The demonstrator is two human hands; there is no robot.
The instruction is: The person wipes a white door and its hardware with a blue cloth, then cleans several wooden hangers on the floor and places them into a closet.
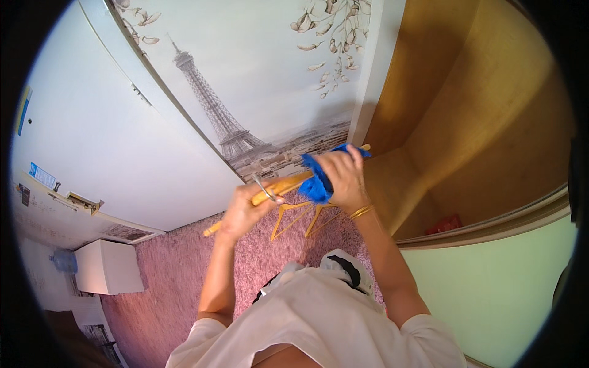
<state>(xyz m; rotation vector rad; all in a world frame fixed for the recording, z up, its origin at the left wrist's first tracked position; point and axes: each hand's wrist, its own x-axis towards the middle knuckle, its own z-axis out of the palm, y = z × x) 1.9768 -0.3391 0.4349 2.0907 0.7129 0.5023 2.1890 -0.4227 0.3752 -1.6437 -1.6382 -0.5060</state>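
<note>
A yellow wooden clothes hanger with a metal hook is held up in front of me. My left hand grips it near the hook, and one end sticks out below that hand. On the other side, my right hand presses a bright blue cloth around the hanger. The hanger's far tip shows just past the cloth. Under my hands, more yellow wooden hangers lie on the pink carpet.
To the right stands a wooden cabinet with its interior exposed and a red item at its bottom. A pale green panel is nearby. A white door, a white box-shaped cabinet and a blue water bottle are leftward.
</note>
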